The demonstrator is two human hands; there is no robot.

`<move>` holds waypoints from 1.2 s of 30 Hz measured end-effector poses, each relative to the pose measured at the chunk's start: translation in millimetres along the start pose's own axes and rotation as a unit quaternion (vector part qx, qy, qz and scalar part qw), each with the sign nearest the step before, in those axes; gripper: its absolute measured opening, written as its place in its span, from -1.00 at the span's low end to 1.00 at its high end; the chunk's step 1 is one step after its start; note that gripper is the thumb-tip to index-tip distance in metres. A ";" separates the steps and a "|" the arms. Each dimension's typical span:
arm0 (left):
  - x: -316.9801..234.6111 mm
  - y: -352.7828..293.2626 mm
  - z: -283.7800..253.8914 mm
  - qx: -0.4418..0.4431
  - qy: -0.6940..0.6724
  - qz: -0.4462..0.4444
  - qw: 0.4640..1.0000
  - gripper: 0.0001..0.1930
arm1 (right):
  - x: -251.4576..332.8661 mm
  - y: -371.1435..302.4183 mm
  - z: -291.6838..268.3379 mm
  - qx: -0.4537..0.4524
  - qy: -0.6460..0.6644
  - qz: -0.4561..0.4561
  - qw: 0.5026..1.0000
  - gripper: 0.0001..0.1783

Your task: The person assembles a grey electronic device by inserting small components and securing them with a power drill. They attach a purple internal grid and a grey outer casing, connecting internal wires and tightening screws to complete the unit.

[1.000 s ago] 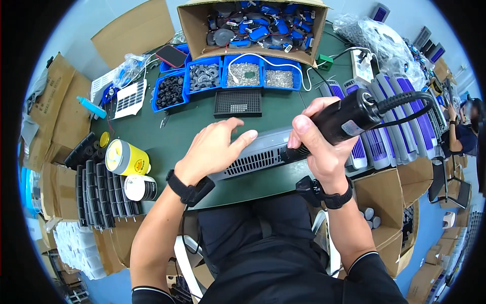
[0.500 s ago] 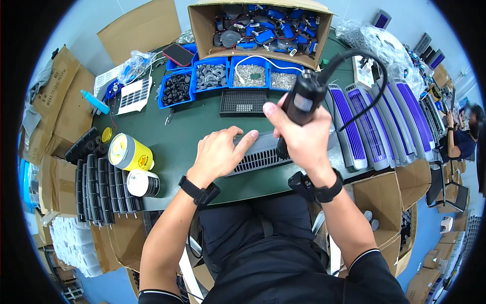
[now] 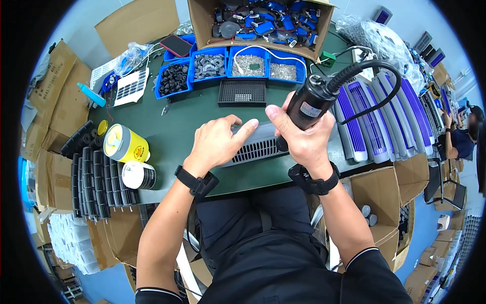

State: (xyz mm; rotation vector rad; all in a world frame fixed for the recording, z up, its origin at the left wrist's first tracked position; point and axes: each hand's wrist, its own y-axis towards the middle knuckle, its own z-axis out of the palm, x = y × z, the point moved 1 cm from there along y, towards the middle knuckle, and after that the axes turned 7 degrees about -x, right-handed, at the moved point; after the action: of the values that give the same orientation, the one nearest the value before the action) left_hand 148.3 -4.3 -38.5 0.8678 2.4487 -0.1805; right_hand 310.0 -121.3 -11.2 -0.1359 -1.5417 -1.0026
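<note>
My right hand (image 3: 304, 134) is wrapped round a black corded electric screwdriver (image 3: 310, 104), its thumb along the body. The tool's lower end meets a grey slotted plastic housing (image 3: 258, 151) lying on the table. On the housing's left part rests my left hand (image 3: 216, 142), with its thumb stretched out and apart from the bent index finger. The other left fingers are partly hidden. From the tool's top a thick black cord (image 3: 397, 83) loops to the right.
Blue bins (image 3: 174, 90) of small parts and a black perforated tray (image 3: 242, 104) stand behind the housing. Grey-and-purple housings (image 3: 368, 121) line the right side. At left are black rollers (image 3: 88, 185), a yellow container (image 3: 125, 144) and a white-lidded tub (image 3: 137, 176). A carton (image 3: 258, 46) of blue parts stands at the back.
The view has shifted slightly. The screwdriver's top now tilts more to the right, with its cord loop further right. My left hand stays on the housing.
</note>
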 end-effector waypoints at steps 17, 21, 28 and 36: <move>42.3 -12.8 23.3 -0.027 -0.328 -0.108 0.938 -0.38 | 24.0 -28.7 51.2 0.024 0.196 0.006 0.980 -0.68; 41.5 -16.0 29.2 -0.069 -0.336 -0.080 0.936 -0.58 | 14.5 -34.4 61.9 0.048 0.146 -0.040 0.987 -0.70; 44.8 -18.3 34.9 -0.117 -0.305 -0.008 0.945 -0.60 | 9.6 -38.4 80.2 0.062 0.025 -0.013 0.998 -0.73; 54.4 -10.6 50.6 -0.164 -0.332 0.041 0.928 -0.62 | 12.1 -38.7 85.7 0.114 0.023 -0.114 0.987 -0.71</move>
State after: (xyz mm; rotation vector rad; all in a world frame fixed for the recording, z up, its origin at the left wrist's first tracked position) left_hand 128.4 2.3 -110.6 0.6244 1.7384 -0.0216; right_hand 218.9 -95.0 -11.4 0.2281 -1.6416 -0.9914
